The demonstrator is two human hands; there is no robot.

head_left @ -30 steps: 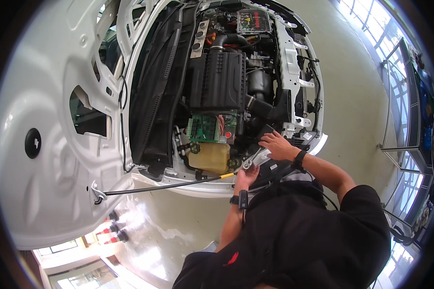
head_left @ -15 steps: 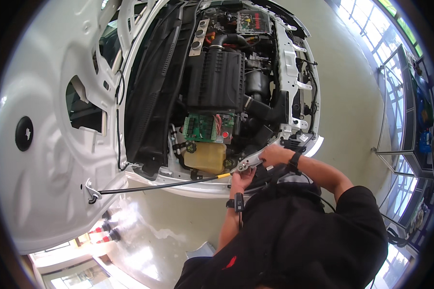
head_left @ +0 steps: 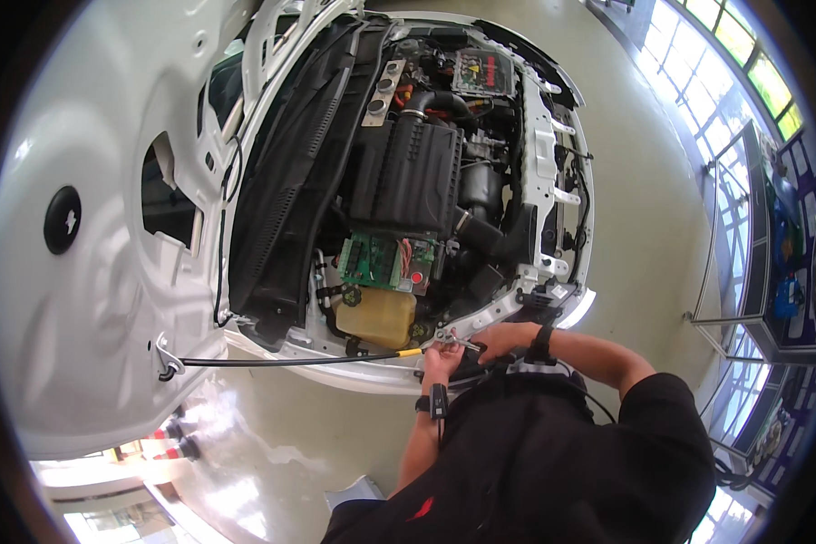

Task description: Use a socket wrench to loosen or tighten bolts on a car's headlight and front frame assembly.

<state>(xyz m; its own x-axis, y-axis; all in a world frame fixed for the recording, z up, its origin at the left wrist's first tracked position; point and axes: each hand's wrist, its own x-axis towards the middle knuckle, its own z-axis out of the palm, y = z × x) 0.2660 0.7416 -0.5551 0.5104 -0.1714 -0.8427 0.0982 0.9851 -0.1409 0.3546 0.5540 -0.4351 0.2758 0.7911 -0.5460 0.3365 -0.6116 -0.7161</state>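
Both hands work at the near front corner of the car's engine bay, beside the white metal bracket. My left hand has its fingers closed next to the yellow end of the black bonnet prop rod. What it pinches is too small to make out. Close on its right, my right hand is closed on a slim silver hand tool that points toward the left fingers. The tool's exact kind is unclear, and its grip is mostly hidden by the hand.
Behind the hands sit a yellowish coolant tank, a green circuit board and a black air filter box. The raised white bonnet fills the left side. A metal-framed shelf stands at the far right.
My right hand has come off the white bracket, moving nearer to my body, and the silver tool now shows between both hands. My left hand stays near the rod's yellow end. The view has shifted slightly.
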